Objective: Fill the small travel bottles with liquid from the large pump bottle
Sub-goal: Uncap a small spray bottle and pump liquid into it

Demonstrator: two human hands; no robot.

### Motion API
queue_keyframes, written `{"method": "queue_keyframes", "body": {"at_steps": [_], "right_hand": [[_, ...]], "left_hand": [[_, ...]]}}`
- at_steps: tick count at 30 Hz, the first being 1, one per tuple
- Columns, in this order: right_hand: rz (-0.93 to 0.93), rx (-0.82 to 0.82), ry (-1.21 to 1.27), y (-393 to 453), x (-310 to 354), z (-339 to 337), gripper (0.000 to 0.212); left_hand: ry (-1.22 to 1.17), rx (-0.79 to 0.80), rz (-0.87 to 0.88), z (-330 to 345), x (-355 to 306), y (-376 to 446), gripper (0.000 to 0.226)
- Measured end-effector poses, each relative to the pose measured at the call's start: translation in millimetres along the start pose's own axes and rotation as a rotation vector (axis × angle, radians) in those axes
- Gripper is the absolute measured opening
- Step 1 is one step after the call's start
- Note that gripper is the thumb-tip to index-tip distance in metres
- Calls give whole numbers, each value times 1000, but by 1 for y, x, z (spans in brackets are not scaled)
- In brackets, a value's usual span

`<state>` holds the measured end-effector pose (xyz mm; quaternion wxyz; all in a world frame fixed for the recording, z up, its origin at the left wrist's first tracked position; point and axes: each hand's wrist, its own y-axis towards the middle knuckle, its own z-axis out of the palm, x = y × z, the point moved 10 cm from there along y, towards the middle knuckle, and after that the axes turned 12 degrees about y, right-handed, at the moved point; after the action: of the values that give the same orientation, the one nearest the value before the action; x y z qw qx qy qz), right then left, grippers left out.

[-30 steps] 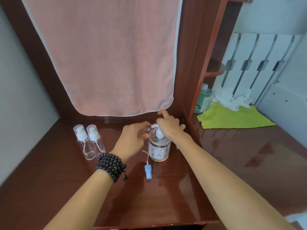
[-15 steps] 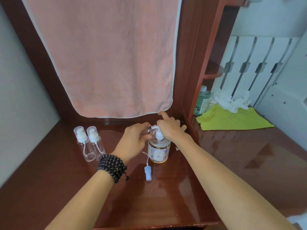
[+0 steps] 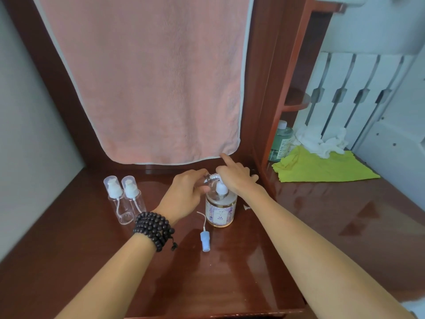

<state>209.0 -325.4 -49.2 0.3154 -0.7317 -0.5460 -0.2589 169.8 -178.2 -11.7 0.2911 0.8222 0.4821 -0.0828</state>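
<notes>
Pump bottle [image 3: 221,209] upright on the wooden desk [image 3: 253,272], near the middle, clear-walled and mostly full of pale liquid, labelled on the front. Probably heavy enough to stand firm under a press; smooth plastic, likely slippery if wet. Best held low on the body or steadied by pressing straight down on the white pump head.

Right hand [image 3: 236,178] over the pump head, fingers curled onto it, index finger pointing up and away. Left hand [image 3: 186,194] pinching a small clear travel bottle [image 3: 208,179] at the spout; thin, light, easily tipped or squeezed, so held close to the neck. Whether liquid is flowing cannot be told.

Blue spray cap [image 3: 205,242] with its thin dip tube lying on the desk just in front of the pump bottle, light and prone to rolling. Two more empty travel bottles [image 3: 125,199] with white pump tops and clear overcaps standing side by side to the left, apart from the hands. Bead bracelet [image 3: 154,229] on the left wrist.

Pink towel [image 3: 147,77] hanging behind, hem just above the raised finger. Green cloth [image 3: 322,166], white crumpled rag [image 3: 322,143] and a green-tinted bottle [image 3: 281,141] off to the right, well apart. Nothing between hands and work; the loose cap nearest to getting knocked.
</notes>
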Motion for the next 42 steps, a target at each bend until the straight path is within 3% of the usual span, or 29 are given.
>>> {"method": "queue_keyframes", "body": {"at_steps": [18,23,31,37,42], "right_hand": [[10,-4,61,-1,1,-6,69],[82,10,14,3,-12,10,71],[0,-49,18,1,2,-11,69],[96,-18,47,1,-18,6,68],[65,-25,24,-4,-8,-2,67]], "left_hand": [[-1,-10,-21,-5,-1,3,29],[-11,1,-56,10,5,-4,16],[6,-39,-4,-5,-5,2,24],[17,-7,-35,7,0,-1,23],[-14,-29,-38,0,1,-1,26]]}}
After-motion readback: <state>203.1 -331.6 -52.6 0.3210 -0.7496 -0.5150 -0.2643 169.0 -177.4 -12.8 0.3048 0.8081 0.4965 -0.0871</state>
